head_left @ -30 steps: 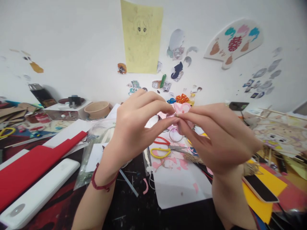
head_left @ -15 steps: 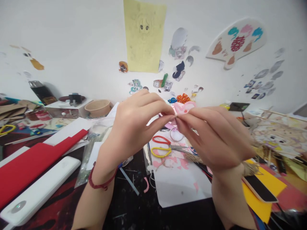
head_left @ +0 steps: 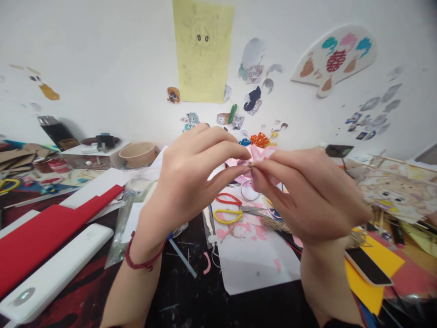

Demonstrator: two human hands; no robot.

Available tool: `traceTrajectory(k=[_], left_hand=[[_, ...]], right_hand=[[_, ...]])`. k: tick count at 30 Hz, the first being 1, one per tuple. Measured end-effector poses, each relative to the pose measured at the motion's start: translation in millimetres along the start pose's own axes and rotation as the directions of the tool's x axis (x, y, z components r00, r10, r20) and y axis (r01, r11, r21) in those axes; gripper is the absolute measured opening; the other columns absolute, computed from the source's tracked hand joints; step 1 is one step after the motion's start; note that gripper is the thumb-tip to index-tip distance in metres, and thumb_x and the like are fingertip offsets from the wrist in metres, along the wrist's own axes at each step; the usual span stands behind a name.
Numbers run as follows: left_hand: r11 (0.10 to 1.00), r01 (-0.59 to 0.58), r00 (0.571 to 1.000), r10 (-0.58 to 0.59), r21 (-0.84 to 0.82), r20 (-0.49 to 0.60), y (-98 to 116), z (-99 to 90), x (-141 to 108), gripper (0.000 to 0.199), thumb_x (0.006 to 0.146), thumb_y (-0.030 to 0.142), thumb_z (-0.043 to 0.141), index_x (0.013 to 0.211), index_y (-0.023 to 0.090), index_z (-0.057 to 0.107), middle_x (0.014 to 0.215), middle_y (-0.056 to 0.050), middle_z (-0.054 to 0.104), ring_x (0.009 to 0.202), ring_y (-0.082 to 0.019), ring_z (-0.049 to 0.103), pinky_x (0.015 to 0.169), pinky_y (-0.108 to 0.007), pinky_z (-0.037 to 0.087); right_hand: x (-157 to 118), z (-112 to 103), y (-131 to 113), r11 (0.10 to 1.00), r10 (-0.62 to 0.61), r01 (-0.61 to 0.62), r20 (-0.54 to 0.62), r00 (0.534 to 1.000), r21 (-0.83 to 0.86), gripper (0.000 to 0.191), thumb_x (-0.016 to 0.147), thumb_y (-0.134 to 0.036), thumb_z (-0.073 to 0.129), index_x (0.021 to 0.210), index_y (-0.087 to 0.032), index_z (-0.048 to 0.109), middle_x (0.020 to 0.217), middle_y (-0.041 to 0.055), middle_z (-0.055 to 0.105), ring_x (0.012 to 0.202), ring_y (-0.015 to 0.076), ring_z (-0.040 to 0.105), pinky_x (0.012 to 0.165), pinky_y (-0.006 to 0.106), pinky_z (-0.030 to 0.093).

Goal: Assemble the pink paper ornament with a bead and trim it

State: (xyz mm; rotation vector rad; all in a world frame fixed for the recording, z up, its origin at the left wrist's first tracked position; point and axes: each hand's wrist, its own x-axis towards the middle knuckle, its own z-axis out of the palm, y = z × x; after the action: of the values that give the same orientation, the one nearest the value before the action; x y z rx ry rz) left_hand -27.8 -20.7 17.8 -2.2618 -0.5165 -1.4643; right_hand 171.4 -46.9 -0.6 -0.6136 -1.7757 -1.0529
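Both hands meet in the middle, raised over the table. My left hand [head_left: 194, 177] pinches a pink piece [head_left: 261, 154] at its left side, thumb and index finger pressed together. Touching it from the right, my right hand [head_left: 303, 191] is closed on the same pink piece, which looks thin and shows partly behind the fingertips. A thin ring [head_left: 250, 190] shows just below the fingers. Scissors [head_left: 241, 210] with one red and one yellow handle loop lie beneath, on a white sheet [head_left: 259, 269] with pink scraps.
At the left lie a red folded sheet [head_left: 51, 232] and a long white device [head_left: 58, 269]. A round tan bowl [head_left: 137, 155] stands behind. To the right are a phone [head_left: 368, 266] on yellow paper [head_left: 363, 291] and twine [head_left: 357, 239]. Orange and blue flower-like pieces stand near the wall.
The right hand has turned slightly and its fingers have shifted on the pink piece. The left hand stays nearly in place. The whole view has moved a little.
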Motion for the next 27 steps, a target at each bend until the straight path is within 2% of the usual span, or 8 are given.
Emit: traceTrajectory(k=[8,13,20,24,27], left_hand=[[1.000,-0.024,0.999,0.023,-0.007,-0.024,2.1,3.4,0.8,0.015,0.100,0.017,0.063,0.088,0.020,0.071,0.087,-0.002,0.078,0.079,-0.016,0.070,0.076,-0.032,0.054],[0.999,-0.029,0.998,0.027,-0.027,-0.055,-0.3,5.7,0.7,0.015,0.099,0.016,0.063,0.086,0.019,0.071,0.085,-0.002,0.078,0.078,-0.015,0.069,0.075,-0.032,0.054],[0.997,-0.012,0.998,0.007,-0.078,-0.060,-7.4,12.3,-1.4,0.017,0.100,0.019,0.063,0.085,0.022,0.072,0.083,-0.001,0.077,0.076,-0.015,0.068,0.073,-0.031,0.054],[0.995,0.065,0.997,-0.067,-0.070,-0.034,-9.3,11.6,-2.8,0.014,0.100,0.023,0.064,0.090,0.022,0.075,0.090,-0.002,0.078,0.078,-0.014,0.068,0.073,-0.030,0.054],[0.984,0.173,0.985,-0.173,-0.038,-0.010,-9.3,2.4,-0.4,0.018,0.103,0.026,0.060,0.097,0.022,0.076,0.097,-0.004,0.078,0.081,-0.014,0.068,0.069,-0.029,0.050]], right_hand=[[1.1,2.4,-0.8,1.000,0.021,-0.020,-0.025,0.999,0.023,0.013,0.085,-0.010,0.078,0.092,-0.018,0.073,0.085,0.0052,0.077,0.077,0.0184,0.071,0.071,0.033,0.059],[3.2,5.4,-1.6,0.988,0.113,-0.111,-0.007,0.994,0.104,0.012,0.088,-0.011,0.076,0.093,-0.022,0.074,0.087,0.0040,0.077,0.080,0.0174,0.073,0.073,0.031,0.060],[3.9,11.7,-1.4,0.935,0.273,-0.271,0.024,0.962,0.230,0.014,0.088,-0.010,0.073,0.084,-0.024,0.074,0.081,0.0003,0.077,0.069,0.0134,0.070,0.063,0.028,0.056],[1.7,14.9,2.7,0.886,0.323,-0.325,0.065,0.944,0.330,0.014,0.091,-0.012,0.071,0.085,-0.025,0.074,0.080,-0.0004,0.076,0.069,0.0139,0.069,0.063,0.030,0.055],[-1.9,18.9,7.1,0.800,0.378,-0.379,0.102,0.920,0.465,0.011,0.090,-0.014,0.072,0.086,-0.024,0.074,0.079,-0.0003,0.075,0.069,0.0142,0.068,0.065,0.032,0.056]])
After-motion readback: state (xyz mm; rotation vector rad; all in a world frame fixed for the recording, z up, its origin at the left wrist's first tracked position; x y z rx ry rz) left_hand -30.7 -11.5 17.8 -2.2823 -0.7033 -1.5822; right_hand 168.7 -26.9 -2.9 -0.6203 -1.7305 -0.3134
